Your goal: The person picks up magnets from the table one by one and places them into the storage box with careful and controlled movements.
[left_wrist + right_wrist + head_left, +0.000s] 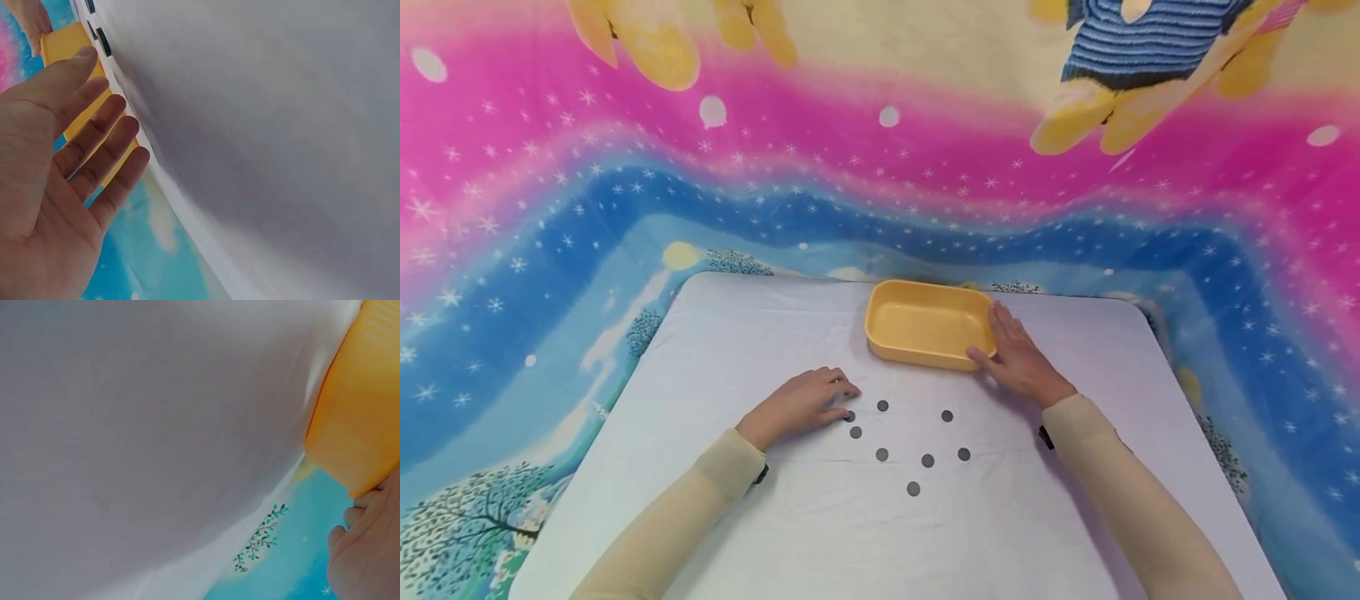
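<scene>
In the head view, my left hand [805,404] is over the white table, fingers loosely bent, the thumb by a small dark round disc [850,416]. Its palm faces the left wrist view [59,162] with nothing gripped. More dark discs, such as one disc [913,489] and another disc [947,416], lie flat and scattered near the middle. A yellow oblong plastic container [928,361] stands upright at the back. Against its right end rests my right hand [1018,354], fingers straight along the rim and thumb at the front corner. The right wrist view shows its knuckles [356,515] beside the container.
A white cloth covers the table [760,317], which has rounded back corners. Behind and at both sides hangs a colourful printed curtain [880,192] with snowflakes, close to the table's edges.
</scene>
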`<state>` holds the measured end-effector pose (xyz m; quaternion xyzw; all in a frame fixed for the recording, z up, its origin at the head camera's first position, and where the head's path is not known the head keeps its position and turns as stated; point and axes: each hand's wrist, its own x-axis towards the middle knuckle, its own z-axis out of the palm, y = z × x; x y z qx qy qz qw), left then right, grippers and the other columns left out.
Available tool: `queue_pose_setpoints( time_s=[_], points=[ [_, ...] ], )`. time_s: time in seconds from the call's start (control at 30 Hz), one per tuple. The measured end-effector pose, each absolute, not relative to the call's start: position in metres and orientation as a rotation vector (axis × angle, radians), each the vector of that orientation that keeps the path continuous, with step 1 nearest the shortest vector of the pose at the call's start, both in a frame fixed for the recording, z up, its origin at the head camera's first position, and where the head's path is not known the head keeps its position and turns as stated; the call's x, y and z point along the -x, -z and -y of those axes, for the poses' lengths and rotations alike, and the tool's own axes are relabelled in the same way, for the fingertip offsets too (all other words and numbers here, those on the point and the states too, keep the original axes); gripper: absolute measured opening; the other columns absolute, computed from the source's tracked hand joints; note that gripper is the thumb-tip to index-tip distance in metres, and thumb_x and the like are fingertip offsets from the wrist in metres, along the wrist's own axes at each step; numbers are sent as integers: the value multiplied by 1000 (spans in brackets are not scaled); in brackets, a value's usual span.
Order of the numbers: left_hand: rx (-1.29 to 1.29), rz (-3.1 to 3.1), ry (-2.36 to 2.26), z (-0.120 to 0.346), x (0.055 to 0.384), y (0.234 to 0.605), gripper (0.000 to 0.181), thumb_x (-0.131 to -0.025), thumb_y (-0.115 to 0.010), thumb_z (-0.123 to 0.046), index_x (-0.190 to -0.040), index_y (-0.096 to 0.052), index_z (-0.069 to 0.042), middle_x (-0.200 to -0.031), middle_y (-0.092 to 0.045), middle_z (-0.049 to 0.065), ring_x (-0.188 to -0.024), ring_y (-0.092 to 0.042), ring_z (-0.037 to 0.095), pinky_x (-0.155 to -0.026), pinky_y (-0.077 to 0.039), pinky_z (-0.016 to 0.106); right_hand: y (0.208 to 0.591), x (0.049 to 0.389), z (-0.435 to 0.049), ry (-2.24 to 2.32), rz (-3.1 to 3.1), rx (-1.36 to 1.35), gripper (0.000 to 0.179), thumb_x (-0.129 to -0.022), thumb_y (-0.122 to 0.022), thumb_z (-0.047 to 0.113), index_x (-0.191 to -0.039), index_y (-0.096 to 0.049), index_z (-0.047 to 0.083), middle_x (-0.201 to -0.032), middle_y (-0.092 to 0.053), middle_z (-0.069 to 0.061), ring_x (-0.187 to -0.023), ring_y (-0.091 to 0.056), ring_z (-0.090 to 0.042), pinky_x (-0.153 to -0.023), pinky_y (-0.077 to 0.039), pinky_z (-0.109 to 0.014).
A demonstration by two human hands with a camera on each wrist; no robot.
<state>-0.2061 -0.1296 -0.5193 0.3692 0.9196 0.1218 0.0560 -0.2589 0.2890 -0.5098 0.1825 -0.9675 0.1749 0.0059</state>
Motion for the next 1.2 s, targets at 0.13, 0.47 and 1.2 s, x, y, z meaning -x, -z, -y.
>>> queue_pose_setpoints(
  time_s=[0.13,0.47,1.2],
  points=[
    [-1124,-2780,-362,129,206,520,34,-94,-70,-39,-125,-69,-25,-119,-62,-9,-109,-58,10,-99,-48,33,510,260,-284,-543,3032,-577,98,-98,-44,64,-160,3,3,-168,4,-14,-155,1,-32,-124,-4,-49],
    [-1177,-2799,-367,129,205,517,25,-93,-73,-36,-115,-72,-25,-112,-64,-10,-104,-59,10,-97,-49,33,511,263,-271,-551,3031,-596,99,-98,-41,67,-159,5,4,-168,4,-14,-155,0,-32,-124,-4,-50],
    [-1237,-2746,-397,129,204,515,15,-92,-75,-30,-107,-74,-28,-108,-65,-13,-100,-60,9,-92,-51,34,517,264,-263,-553,3024,-582,100,-97,-39,70,-160,6,6,-168,6,-11,-155,0,-31,-124,-5,-49]
  ],
)
